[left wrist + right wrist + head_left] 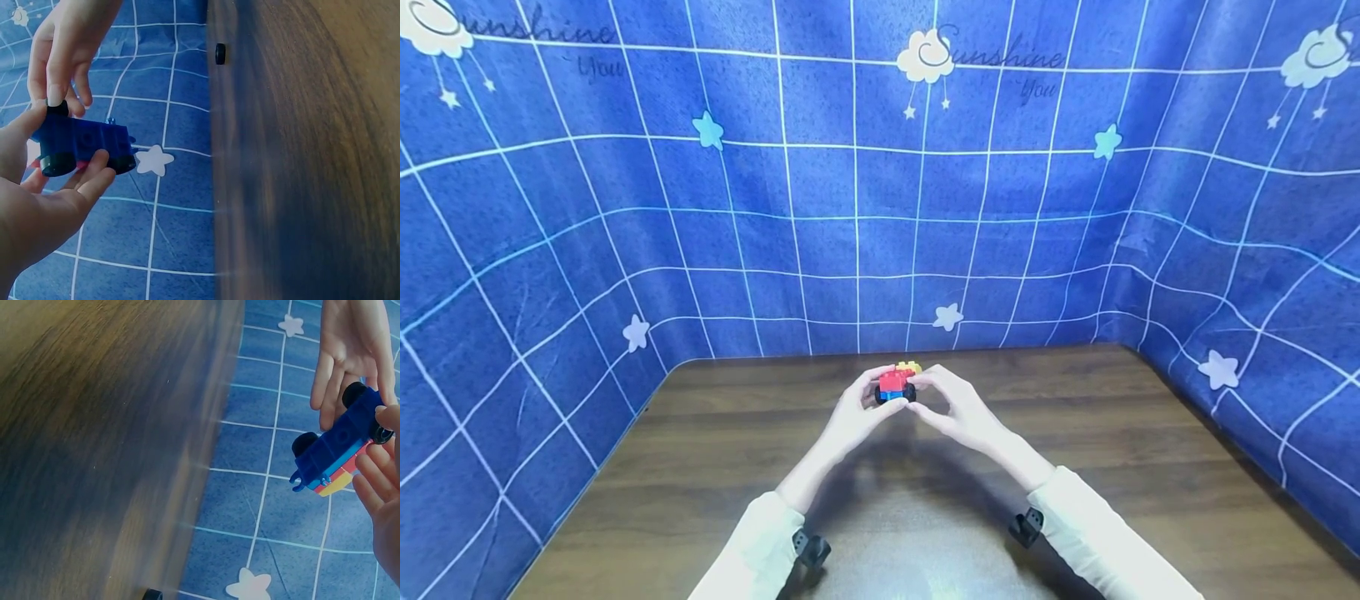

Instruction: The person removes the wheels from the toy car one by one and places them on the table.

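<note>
A toy block car with a blue base, black wheels and red and yellow bricks is held up over the far part of the table. My left hand grips its body, thumb on one side and fingers on the other. My right hand pinches a black wheel at one corner, thumb and fingertips against it. The blue underside faces the right wrist camera. Along its left side sit two more wheels; beside the front end a bare axle stub sticks out.
A loose black wheel stands on the wooden table close to its far edge. Behind the table hangs a blue gridded cloth, which also runs along both sides. A black wrist camera is on each forearm.
</note>
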`<state>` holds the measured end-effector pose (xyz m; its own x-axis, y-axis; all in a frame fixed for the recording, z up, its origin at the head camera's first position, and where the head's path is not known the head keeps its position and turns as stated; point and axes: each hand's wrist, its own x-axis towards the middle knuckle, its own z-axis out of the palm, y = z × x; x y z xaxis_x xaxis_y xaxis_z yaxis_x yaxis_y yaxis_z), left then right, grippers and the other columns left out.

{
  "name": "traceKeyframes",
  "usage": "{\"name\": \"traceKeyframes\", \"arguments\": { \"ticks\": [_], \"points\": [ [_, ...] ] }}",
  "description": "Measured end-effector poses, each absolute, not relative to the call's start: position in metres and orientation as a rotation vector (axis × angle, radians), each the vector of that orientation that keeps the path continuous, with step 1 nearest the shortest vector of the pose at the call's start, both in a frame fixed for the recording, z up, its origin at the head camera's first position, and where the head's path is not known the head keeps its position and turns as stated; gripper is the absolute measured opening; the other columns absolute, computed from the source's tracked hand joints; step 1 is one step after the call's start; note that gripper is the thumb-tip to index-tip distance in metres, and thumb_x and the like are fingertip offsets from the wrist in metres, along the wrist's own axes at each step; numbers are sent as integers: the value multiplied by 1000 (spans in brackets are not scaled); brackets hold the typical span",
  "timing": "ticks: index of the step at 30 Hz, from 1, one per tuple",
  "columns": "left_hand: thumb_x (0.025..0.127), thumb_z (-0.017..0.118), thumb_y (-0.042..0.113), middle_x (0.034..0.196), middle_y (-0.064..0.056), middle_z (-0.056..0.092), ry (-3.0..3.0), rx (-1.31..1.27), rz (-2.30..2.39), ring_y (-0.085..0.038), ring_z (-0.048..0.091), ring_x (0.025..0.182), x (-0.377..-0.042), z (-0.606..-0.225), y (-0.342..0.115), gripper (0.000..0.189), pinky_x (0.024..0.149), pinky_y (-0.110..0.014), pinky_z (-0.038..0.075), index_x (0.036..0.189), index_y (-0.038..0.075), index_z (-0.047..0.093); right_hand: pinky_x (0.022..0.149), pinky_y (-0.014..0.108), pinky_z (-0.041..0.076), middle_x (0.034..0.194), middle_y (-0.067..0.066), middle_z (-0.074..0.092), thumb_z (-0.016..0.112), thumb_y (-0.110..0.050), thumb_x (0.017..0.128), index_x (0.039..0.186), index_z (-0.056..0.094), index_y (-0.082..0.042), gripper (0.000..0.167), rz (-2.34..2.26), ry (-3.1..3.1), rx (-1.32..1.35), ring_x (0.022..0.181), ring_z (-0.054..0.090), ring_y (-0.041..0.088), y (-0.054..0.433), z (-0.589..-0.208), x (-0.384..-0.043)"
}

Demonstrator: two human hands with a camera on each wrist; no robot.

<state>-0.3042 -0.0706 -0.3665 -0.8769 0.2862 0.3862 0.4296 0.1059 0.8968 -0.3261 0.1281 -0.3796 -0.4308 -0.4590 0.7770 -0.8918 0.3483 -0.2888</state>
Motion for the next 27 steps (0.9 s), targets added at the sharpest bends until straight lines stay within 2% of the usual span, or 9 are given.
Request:
{"name": "traceKeyframes", "arguments": {
  "ticks": [4,7,10,14,19,27],
  "points": [
    [84,69,7,115,-20,62,-2258,-686,-1849,-25,62,102,-303,-367,-70,52,85,-23,49,130,0,49,80,40,52,99,8,64,72,-3,79,110,61,-3,33,968,-2009,1185,92,62,21,128,-380,-326],
    [83,70,8,113,-20,62,-2243,-663,-1811,-25,62,100,-303,-369,-68,50,84,-26,50,128,0,50,80,40,52,99,8,64,71,0,79,111,61,-2,33,957,-1992,1189,91,62,21,127,-381,-327],
    [83,70,8,123,-18,59,-2201,-659,-1820,-28,59,109,-309,-375,-68,49,92,-35,49,129,1,52,82,36,51,100,8,64,71,0,79,112,61,-1,34,946,-1991,1177,92,62,20,127,-381,-327],
    [84,70,11,129,-11,58,-2177,-656,-1888,-24,56,118,-322,-389,-70,47,96,-35,47,128,5,54,85,30,50,103,7,64,71,-3,80,113,61,-2,34,922,-1995,1173,95,61,19,125,-381,-326],
    [83,71,14,122,-9,63,-2196,-678,-1897,-21,59,114,-327,-397,-77,42,89,-28,51,123,10,58,84,30,50,104,8,63,70,-3,81,114,61,-2,34,899,-1997,1203,95,61,18,123,-381,-324],
    [84,71,16,120,-9,64,-2233,-666,-1799,-22,58,115,-321,-405,-84,38,96,-39,47,120,10,60,81,33,52,103,6,63,70,-7,83,116,60,-3,35,919,-2054,1221,93,61,17,121,-385,-321]
  ]
}}
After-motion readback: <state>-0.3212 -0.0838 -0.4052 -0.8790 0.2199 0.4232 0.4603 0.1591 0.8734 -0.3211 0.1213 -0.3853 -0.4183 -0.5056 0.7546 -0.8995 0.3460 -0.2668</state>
